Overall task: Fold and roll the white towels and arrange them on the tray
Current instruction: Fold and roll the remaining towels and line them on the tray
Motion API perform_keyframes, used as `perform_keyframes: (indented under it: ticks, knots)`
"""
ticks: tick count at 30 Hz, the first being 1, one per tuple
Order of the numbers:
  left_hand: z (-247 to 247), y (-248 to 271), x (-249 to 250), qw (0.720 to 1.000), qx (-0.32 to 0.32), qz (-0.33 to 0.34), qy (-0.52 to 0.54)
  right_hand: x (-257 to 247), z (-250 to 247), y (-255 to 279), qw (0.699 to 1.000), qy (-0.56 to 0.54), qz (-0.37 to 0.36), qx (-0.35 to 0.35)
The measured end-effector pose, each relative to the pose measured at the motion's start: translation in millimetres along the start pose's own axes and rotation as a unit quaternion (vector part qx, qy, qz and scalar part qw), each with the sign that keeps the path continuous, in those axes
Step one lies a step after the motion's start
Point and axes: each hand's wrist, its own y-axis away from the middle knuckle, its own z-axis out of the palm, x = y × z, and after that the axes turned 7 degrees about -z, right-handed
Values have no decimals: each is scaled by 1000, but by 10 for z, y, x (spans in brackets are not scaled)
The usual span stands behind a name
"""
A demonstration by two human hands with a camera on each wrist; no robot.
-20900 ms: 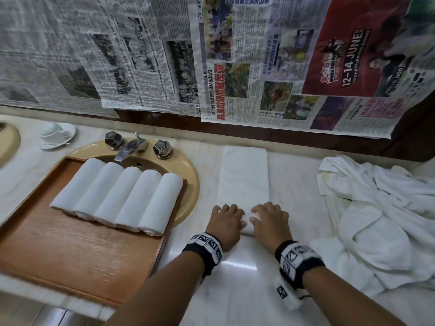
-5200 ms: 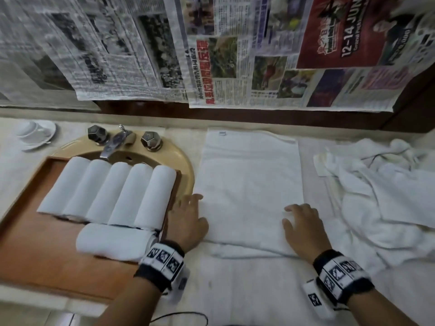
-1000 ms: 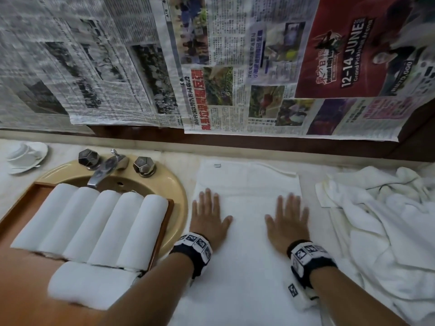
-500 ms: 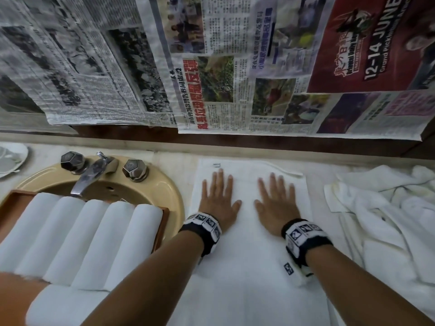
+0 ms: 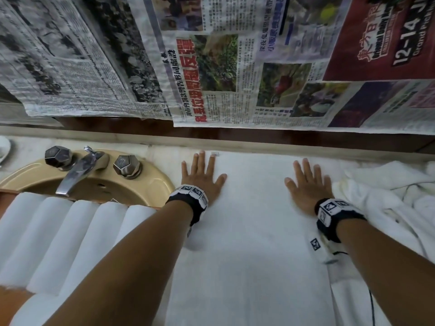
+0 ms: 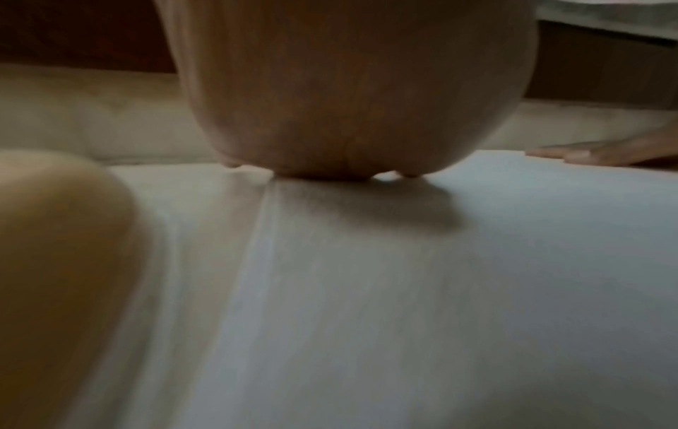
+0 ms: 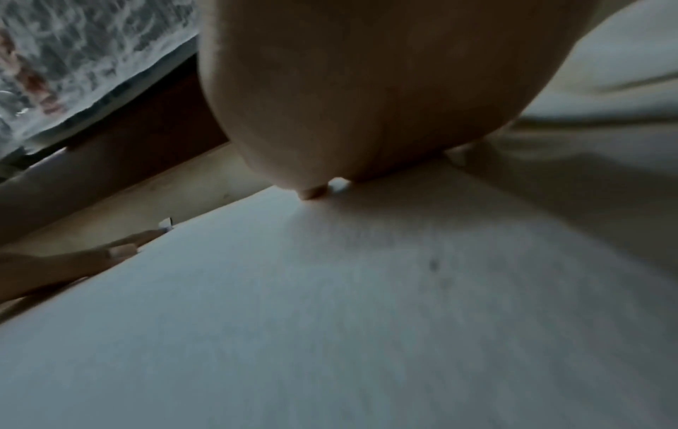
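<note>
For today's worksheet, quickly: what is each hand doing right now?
Left hand: open, pressing flat on the spread towel.
Right hand: open, flat on it too.

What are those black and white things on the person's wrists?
Each bare forearm wears a black wristband with white square tags printed in black blocky patterns. The right wristband has a white tagged piece hanging below it and a thin black cable trailing back. No sleeves, rings or gloves show on either hand.
</note>
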Motion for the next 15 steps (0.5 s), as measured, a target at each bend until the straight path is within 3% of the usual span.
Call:
perform_keyframes:
  ticks: [2, 4, 6, 8, 10, 15]
  knots:
    - [-73, -17, 149, 999, -13, -42, 8, -91, -75, -12, 999, 11, 34, 2]
    - [-156, -9, 383, 999, -4, -29, 16, -349, -131, 37, 999, 21, 24, 37]
    - [-152, 43, 586, 998, -11, 58, 16, -639, -70, 124, 996, 24, -78, 28]
    - [-46, 104, 636, 994, -36, 106, 6, -787, 94, 208, 988, 18, -149, -26]
    - [57, 137, 527, 996, -23, 88, 9, -689, 194, 243, 991, 12, -127, -32]
    - [-5, 326, 236, 997, -42, 14, 58, -239, 113, 471, 999, -31, 29, -23]
